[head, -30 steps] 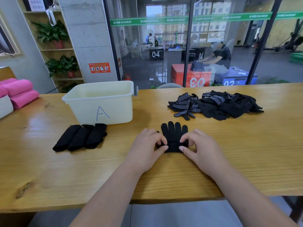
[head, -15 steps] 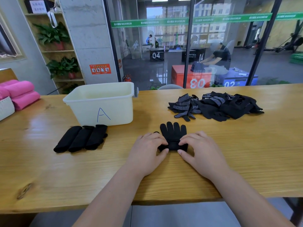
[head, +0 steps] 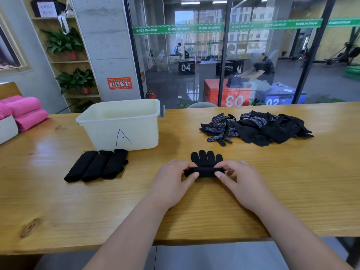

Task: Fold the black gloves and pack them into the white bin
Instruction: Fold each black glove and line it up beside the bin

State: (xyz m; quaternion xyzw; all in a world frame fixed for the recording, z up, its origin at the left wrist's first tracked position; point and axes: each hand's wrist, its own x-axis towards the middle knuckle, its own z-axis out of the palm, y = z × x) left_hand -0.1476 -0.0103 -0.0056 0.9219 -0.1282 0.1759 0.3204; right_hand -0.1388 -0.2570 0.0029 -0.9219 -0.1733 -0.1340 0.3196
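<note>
A black glove (head: 206, 160) lies flat on the wooden table (head: 58, 201), fingers pointing away from me, its cuff end rolled up into a tight tube. My left hand (head: 173, 180) pinches the left end of that roll and my right hand (head: 241, 180) pinches the right end. Three rolled black gloves (head: 97, 165) lie side by side in front of the white bin (head: 124, 125), which is marked with a blue letter A. A loose pile of black gloves (head: 257, 128), some with white dots, sits at the back right.
Pink rolled towels (head: 23, 112) and a white basket (head: 6, 129) stand at the far left edge. A glass wall runs behind the table. The table's front edge is close below my forearms.
The glove's cuff has been rolled further toward its fingers, so less flat glove shows. Both hands moved slightly away from me with the roll.
</note>
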